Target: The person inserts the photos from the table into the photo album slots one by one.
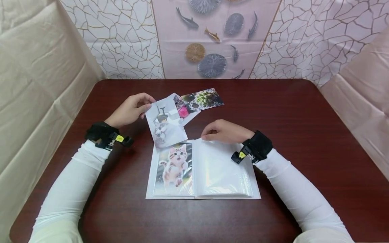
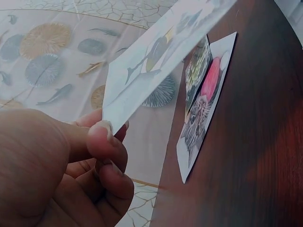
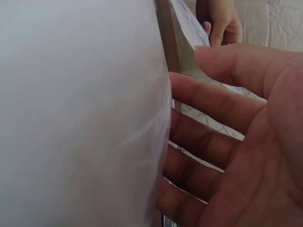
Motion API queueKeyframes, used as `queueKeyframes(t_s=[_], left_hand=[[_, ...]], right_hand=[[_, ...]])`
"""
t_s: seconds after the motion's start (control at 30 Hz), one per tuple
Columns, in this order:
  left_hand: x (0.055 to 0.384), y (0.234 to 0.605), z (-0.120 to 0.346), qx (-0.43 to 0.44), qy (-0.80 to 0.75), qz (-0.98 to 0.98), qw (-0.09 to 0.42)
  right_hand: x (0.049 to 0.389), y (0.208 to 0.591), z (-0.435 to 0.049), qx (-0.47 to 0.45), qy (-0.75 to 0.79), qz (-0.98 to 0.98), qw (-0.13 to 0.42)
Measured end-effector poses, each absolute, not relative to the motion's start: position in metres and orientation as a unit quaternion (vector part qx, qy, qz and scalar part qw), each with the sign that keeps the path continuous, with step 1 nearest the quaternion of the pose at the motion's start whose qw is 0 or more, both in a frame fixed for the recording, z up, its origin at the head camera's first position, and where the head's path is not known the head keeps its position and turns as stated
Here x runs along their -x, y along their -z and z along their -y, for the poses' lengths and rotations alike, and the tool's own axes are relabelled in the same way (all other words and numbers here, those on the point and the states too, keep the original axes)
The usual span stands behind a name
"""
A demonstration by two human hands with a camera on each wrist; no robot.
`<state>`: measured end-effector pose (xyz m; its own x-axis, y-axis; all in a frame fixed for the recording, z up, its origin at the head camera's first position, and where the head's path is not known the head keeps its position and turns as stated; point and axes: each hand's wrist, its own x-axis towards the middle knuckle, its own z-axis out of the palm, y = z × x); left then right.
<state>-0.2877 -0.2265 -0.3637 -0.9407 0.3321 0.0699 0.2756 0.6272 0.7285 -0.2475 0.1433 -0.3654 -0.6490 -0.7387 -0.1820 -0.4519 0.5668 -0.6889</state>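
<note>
My left hand (image 1: pixel 130 108) pinches the left edge of a pale photo (image 1: pixel 165 123) of a kitten and a dark object. In the left wrist view the thumb and fingers grip its corner, and the print is tilted above the table. Its lower end overlaps the top of an open photo album (image 1: pixel 149 189). A kitten picture (image 1: pixel 175 165) fills the left page's sleeve. At the top edge of the right page's clear sleeve (image 1: pixel 225 168) is my right hand (image 1: pixel 226 131). In the right wrist view its fairly straight fingers (image 3: pixel 203 132) touch the sleeve's edge, the thumb held apart.
Behind the held print lie a succulent photo (image 1: pixel 203 99) and a cat photo with a pink patch (image 1: pixel 183 112), partly covered. The dark wooden table (image 1: pixel 304 135) ends at a patterned cloth backdrop (image 1: pixel 212 44). Beige cloth (image 1: pixel 36 84) hangs along the left side.
</note>
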Motion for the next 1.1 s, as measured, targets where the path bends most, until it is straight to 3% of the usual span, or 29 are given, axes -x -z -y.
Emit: queueKeyframes(t_s=[0.57, 1.1], left_hand=[[0.287, 0.364, 0.221, -0.182, -0.401, -0.897, 0.04], [0.29, 0.358, 0.194, -0.215, -0.414, -0.884, 0.025]], right_hand=[[0.225, 0.362, -0.155, 0.333, 0.245, -0.895, 0.166], [0.224, 0.362, -0.158, 0.323, 0.263, -0.897, 0.146]])
